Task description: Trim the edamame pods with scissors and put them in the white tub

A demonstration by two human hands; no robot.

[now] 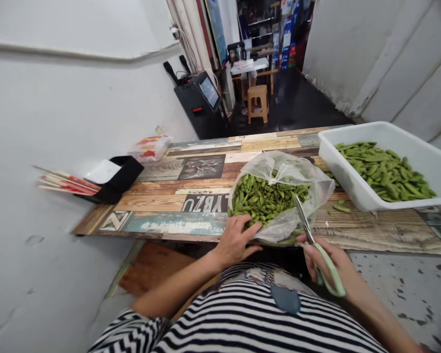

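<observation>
An opened clear plastic bag (321,189) full of green pods (259,198) lies near the table's front edge. At the bag's near left rim rests my left hand (237,240), its fingers apart and touching the pods or the plastic. My right hand (327,262) holds green-handled scissors (330,269), whose metal blades point up and away over the right part of the bag. To the right, a white plastic tub (375,198) contains more green pods (385,171). A few loose pods (341,208) lie on the table between bag and tub.
The patchwork-patterned table (202,189) runs across the view. On its left are a black holder (123,179) with red and white sticks (68,184) and a plastic packet (152,148). Beyond stand a black touchscreen machine (202,105) and a stool (257,104). A wall borders the left.
</observation>
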